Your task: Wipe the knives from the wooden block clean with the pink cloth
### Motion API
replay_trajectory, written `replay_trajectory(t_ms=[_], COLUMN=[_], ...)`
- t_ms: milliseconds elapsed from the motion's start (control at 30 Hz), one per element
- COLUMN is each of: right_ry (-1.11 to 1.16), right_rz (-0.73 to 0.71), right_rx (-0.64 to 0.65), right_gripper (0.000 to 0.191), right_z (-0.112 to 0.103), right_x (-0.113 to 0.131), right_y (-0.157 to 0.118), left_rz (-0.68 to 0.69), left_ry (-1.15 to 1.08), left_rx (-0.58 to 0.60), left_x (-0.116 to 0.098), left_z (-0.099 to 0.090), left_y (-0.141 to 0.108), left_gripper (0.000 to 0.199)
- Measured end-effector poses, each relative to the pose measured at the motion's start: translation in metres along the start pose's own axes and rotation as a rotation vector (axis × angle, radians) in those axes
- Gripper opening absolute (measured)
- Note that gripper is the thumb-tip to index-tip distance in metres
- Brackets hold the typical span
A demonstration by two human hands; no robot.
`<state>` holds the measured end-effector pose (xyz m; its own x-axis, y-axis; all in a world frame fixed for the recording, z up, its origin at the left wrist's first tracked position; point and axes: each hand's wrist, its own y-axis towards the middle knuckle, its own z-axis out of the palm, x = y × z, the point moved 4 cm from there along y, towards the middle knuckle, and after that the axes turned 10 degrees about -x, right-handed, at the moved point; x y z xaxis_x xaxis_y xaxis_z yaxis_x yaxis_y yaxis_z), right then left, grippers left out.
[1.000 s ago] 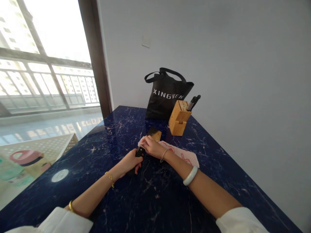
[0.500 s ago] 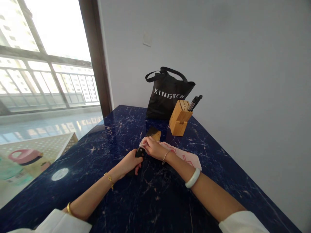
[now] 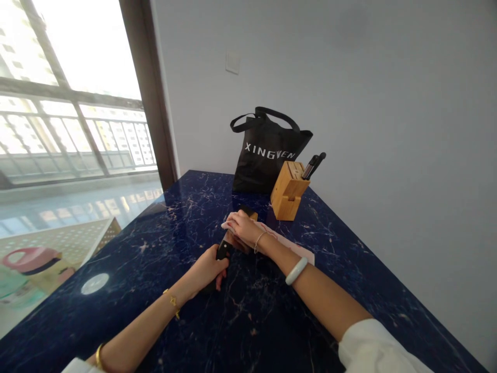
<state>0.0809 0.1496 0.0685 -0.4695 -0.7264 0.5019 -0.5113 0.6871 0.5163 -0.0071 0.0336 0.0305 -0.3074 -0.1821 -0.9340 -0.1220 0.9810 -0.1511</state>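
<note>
My left hand (image 3: 212,265) is wrapped around the black handle of a broad-bladed kitchen knife (image 3: 223,249), which is held above the dark blue tabletop. The knife points away from me, its shiny blade reflecting yellow near the far end. Over the blade lies my right hand (image 3: 243,226), gripping a pale pink cloth (image 3: 293,246) with red markings. The cloth pokes out past the fingertips and trails back under my right forearm. Most of the blade is hidden by this hand and the cloth.
A wooden knife block (image 3: 287,199) with black-handled tools in it stands beyond my right hand. Behind it, a black tote bag (image 3: 260,166) rests near the wall. To the left, past the marble-patterned table's (image 3: 155,228) edge, is a perforated cream surface with a pink-lidded bottle (image 3: 33,259).
My right hand has slid with the cloth away from the handle, farther along the blade, baring the blade part near the handle. My left hand keeps its hold, slightly lower in view.
</note>
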Motion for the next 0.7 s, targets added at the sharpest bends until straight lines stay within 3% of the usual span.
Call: replay_trajectory(t_ms=[200, 367, 533, 700], right_ry=[-0.108, -0.152, -0.179, -0.11], right_rz=[0.176, 0.247, 0.203, 0.045], right_rx=[-0.062, -0.162, -0.13, -0.051], right_gripper=[0.018, 0.014, 0.015, 0.01], right_z=[-0.005, -0.009, -0.007, -0.009], right_x=[-0.053, -0.077, -0.075, -0.04], right_y=[0.038, 0.049, 0.032, -0.008], left_rz=[0.002, 0.001, -0.036, -0.031], left_ry=[0.002, -0.03, -0.046, -0.042], left_rx=[0.003, 0.015, 0.012, 0.02], left_x=[-0.002, 0.001, 0.001, -0.002], left_z=[0.002, 0.001, 0.0, -0.001], left_y=[0.0, 0.001, 0.001, -0.001], left_gripper=[0.018, 0.018, 0.019, 0.019])
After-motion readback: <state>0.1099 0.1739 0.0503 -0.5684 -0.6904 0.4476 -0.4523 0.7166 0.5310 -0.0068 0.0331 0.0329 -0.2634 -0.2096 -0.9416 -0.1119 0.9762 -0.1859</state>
